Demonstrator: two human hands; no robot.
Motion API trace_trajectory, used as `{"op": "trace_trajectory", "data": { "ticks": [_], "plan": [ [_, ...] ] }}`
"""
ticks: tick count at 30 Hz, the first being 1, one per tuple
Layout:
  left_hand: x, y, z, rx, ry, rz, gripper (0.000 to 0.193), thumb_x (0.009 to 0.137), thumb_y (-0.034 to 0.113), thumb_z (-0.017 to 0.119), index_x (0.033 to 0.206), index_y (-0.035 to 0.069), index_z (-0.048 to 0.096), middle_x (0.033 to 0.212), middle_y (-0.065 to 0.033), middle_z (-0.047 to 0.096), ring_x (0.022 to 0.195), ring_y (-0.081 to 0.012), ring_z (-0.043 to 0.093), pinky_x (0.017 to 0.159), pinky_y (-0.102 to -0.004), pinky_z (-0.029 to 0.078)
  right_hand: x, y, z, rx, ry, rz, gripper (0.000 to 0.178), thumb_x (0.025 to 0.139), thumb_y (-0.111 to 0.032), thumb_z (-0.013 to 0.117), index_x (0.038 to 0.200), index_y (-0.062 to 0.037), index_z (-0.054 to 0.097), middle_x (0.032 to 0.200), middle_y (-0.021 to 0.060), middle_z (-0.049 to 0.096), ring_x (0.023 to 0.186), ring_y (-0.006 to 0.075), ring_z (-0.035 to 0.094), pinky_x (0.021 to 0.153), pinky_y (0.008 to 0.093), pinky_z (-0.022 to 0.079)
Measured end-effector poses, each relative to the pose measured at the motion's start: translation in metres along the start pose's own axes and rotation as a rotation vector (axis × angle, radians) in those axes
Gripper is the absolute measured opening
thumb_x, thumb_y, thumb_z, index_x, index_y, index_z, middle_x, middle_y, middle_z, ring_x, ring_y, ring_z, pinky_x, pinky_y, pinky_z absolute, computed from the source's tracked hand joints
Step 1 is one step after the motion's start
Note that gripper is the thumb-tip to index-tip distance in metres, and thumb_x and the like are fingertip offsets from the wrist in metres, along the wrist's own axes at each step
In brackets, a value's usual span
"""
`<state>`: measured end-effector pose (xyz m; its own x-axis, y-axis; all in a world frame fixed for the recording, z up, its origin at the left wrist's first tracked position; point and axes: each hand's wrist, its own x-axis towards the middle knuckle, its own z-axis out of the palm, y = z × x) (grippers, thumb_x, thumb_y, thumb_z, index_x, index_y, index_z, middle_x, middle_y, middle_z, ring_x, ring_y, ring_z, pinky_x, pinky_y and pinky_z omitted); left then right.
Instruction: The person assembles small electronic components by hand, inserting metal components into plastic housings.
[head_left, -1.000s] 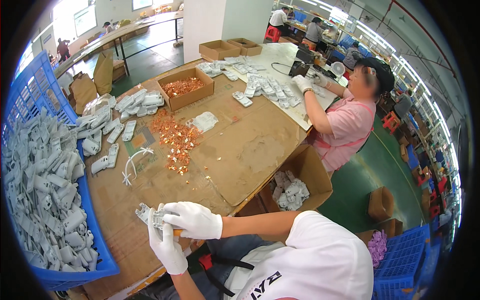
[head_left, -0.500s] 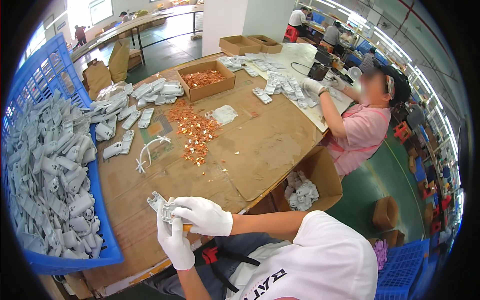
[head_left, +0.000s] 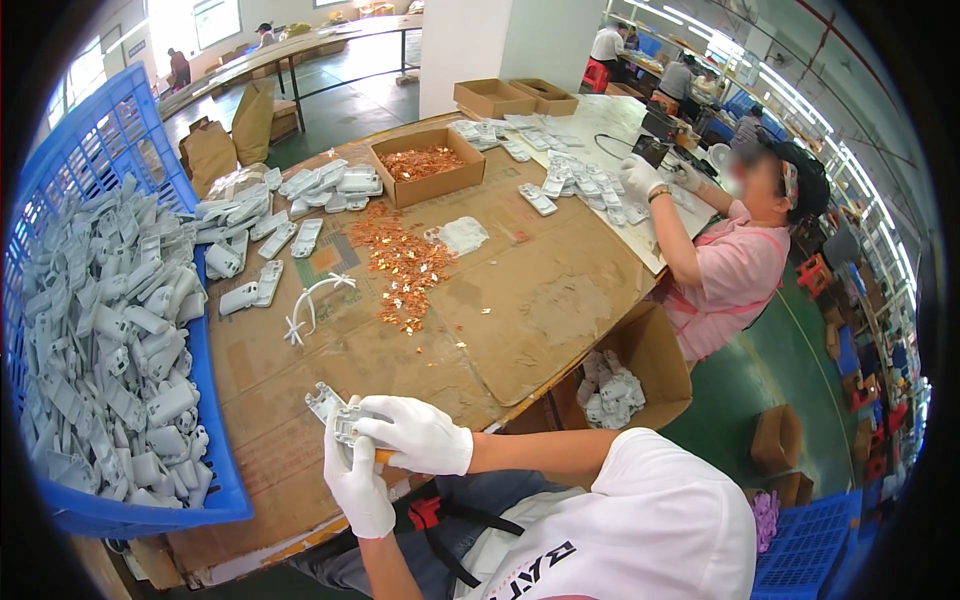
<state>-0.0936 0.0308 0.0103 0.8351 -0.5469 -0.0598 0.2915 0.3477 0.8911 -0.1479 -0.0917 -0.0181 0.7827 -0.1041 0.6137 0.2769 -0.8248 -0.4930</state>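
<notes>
Lower centre of the frame: a white-gloved left hand [head_left: 358, 485] and right hand [head_left: 420, 438] both close around a pale grey moulded plastic housing [head_left: 338, 415], angular, edge protruding upper left.

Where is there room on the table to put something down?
Bare cardboard lies between the orange pile and the table's right edge, and more just beyond the gloved hands. It is crowded by the blue basket full of grey parts, and near the box.

Matt grey plastic part [head_left: 335, 412], white cloth gloves [head_left: 415, 436]
</notes>
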Motion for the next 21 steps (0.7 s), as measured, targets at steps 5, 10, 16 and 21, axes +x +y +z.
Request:
{"op": "trace_trajectory", "data": {
  "ticks": [5, 10, 16, 21],
  "plan": [
    [-0.001, 0.002, 0.001, 0.015, 0.016, 0.013, 0.050, 0.095, 0.001, 0.049, 0.143, -0.008, 0.038, 0.138, -0.0169, 0.051, 0.124, -0.0234, 0.053, 0.105, -0.0347, 0.043, 0.003, -0.003, -0.001, 0.007, -0.023, 0.006, 0.047, 0.074, -0.017, 0.076, 0.117, -0.0070, 0.058, 0.122, 0.0156, 0.055, 0.105, 0.0327, 0.060, 0.086, 0.0415, 0.052],
    [0.001, -0.003, -0.005, 0.012, 0.023, 0.013, 0.051, 0.094, 0.001, 0.050, 0.142, -0.008, 0.039, 0.140, -0.0190, 0.051, 0.126, -0.0240, 0.052, 0.105, -0.0343, 0.043, 0.003, -0.004, -0.003, 0.067, -0.068, 0.048, 0.046, 0.073, -0.012, 0.075, 0.115, -0.0069, 0.057, 0.118, 0.0157, 0.054, 0.101, 0.0348, 0.060, 0.084, 0.0420, 0.052],
    [-0.001, -0.004, -0.003, 0.230, 0.031, 0.073, 0.047, 0.093, 0.000, 0.048, 0.139, -0.009, 0.044, 0.135, -0.0181, 0.055, 0.122, -0.0233, 0.055, 0.103, -0.0340, 0.043, 0.006, -0.007, -0.001, 0.140, -0.057, 0.098, 0.042, 0.072, -0.009, 0.073, 0.111, -0.0073, 0.056, 0.115, 0.0148, 0.052, 0.099, 0.0364, 0.058, 0.082, 0.0439, 0.051],
    [0.003, 0.007, 0.013, 0.175, 0.023, 0.061, 0.045, 0.098, 0.006, 0.048, 0.141, -0.008, 0.042, 0.137, -0.0148, 0.053, 0.125, -0.0219, 0.052, 0.106, -0.0335, 0.040, 0.006, -0.003, 0.001, 0.040, 0.029, 0.095, 0.043, 0.073, -0.009, 0.072, 0.114, -0.0110, 0.059, 0.122, 0.0154, 0.053, 0.102, 0.0363, 0.059, 0.085, 0.0434, 0.051]
  ]
}}
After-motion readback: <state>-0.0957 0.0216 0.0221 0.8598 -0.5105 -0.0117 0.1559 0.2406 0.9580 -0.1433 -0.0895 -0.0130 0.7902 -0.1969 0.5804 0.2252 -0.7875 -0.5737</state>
